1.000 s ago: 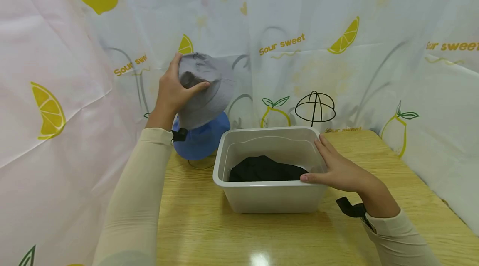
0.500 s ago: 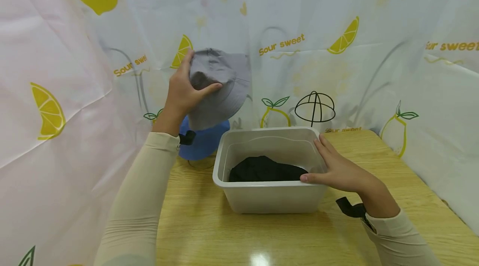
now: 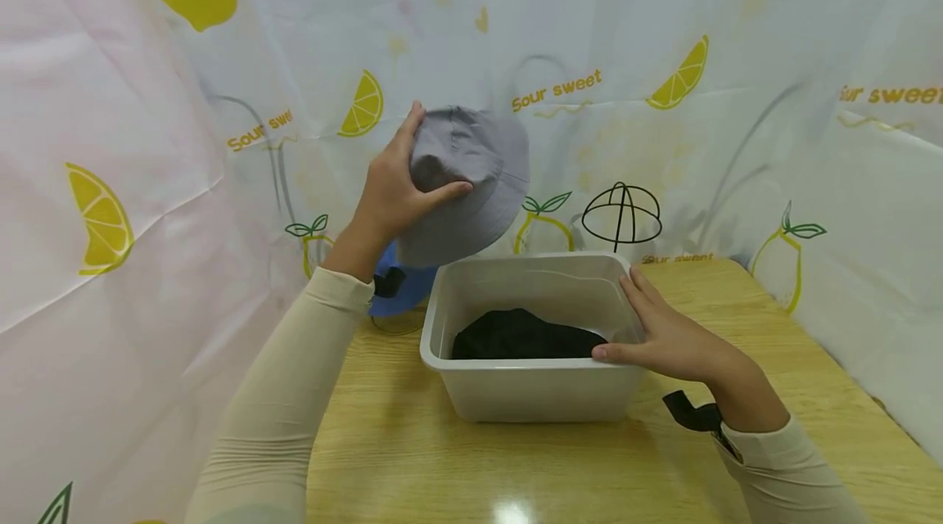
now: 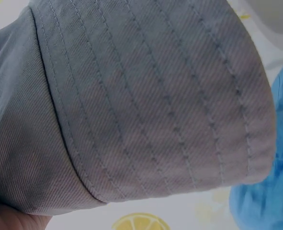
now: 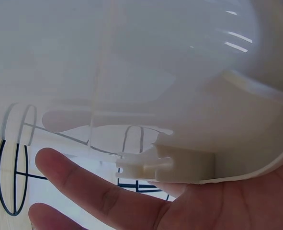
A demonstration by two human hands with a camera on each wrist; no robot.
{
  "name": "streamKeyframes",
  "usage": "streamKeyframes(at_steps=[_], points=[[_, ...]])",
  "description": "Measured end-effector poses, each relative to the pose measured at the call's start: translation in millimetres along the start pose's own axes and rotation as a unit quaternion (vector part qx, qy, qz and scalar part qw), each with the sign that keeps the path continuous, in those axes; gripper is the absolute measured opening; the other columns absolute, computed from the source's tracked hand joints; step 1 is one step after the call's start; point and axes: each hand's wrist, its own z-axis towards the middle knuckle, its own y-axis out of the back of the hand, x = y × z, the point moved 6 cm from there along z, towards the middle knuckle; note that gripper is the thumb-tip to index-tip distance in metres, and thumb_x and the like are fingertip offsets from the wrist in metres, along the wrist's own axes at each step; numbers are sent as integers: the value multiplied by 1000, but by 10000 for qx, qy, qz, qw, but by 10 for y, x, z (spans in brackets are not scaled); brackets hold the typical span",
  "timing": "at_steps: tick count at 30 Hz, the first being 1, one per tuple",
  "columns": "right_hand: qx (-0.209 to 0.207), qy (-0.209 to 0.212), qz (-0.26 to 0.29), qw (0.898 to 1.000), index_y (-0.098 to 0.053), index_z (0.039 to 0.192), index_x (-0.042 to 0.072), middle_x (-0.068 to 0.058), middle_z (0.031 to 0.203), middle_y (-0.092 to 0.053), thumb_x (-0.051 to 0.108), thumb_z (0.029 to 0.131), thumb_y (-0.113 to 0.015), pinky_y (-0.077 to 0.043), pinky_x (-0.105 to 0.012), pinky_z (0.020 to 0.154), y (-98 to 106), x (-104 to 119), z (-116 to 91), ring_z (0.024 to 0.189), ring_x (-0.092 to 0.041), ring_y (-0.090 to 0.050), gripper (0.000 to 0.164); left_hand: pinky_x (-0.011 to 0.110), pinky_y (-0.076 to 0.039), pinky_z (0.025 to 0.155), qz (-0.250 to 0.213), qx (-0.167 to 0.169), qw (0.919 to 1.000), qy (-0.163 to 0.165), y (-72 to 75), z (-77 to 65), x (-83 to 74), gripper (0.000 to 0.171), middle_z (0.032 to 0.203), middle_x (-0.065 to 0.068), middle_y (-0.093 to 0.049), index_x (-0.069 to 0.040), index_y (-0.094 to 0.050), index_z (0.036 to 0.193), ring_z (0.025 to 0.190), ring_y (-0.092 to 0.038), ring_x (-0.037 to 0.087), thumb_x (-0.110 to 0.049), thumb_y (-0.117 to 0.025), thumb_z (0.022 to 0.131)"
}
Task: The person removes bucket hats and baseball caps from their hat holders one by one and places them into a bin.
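My left hand [image 3: 390, 188] grips a grey bucket hat [image 3: 467, 229] by its crown, thumb on the near side. The hat hangs tilted above the left back corner of a pale plastic bin [image 3: 541, 393]. Its stitched brim [image 4: 151, 105] fills most of the left wrist view. Inside the bin lies a dark cap-like piece of black cloth [image 3: 523, 336]. My right hand [image 3: 681, 344] holds the bin's right end, with the thumb over the rim. In the right wrist view, its fingers [image 5: 98, 191] extend along the outside of the bin.
A blue hat [image 3: 405, 295] sits on a wire stand behind the bin's left side, partly covered by my left arm. A black wire hat stand [image 3: 620, 205] rises behind the bin. Lemon-printed cloth [image 3: 737, 147] surrounds the wooden table [image 3: 412, 458].
My left hand has carried the grey hat rightward, from in front of the blue hat to over the bin's left back corner. The right hand and bin have stayed put.
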Motion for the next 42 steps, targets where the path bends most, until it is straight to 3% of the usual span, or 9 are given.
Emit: streamKeyframes(at_steps=[13,24,32,42], points=[[-20,4,-14,10000,6,167,13,-10,172,20,60,89,-74,-15,-77,116,-15,-16,4,158,-48,5,121,41,-33,124,-136,529,9978,-381,-282,-140,-246,116,172,2,-23,-13,-23,166,156,-29,17,-44,-91,78],[11,-17,6,10000,6,167,14,-10,172,21,60,89,-74,-14,-78,116,-16,-15,4,158,-49,5,121,43,-37,121,-91,802,9927,-892,-416,-242,-461,116,172,9,-24,-9,-23,165,155,-33,22,-43,-92,78],[12,-26,-4,10000,7,167,14,-10,172,21,60,89,-74,-14,-77,116,-13,-10,4,158,-49,5,121,40,-38,121,-98,1030,9886,-1093,-513,-305,-578,119,173,1,-21,-14,-19,167,154,-34,17,-46,-91,78],[28,-1,107,9999,5,167,11,-9,172,20,58,90,-74,-14,-77,116,-8,-9,9,158,-48,7,120,40,-38,121,-81,1251,9796,-1571,-615,-422,-766,117,172,8,-25,-7,-22,165,154,-36,22,-43,-91,79]])
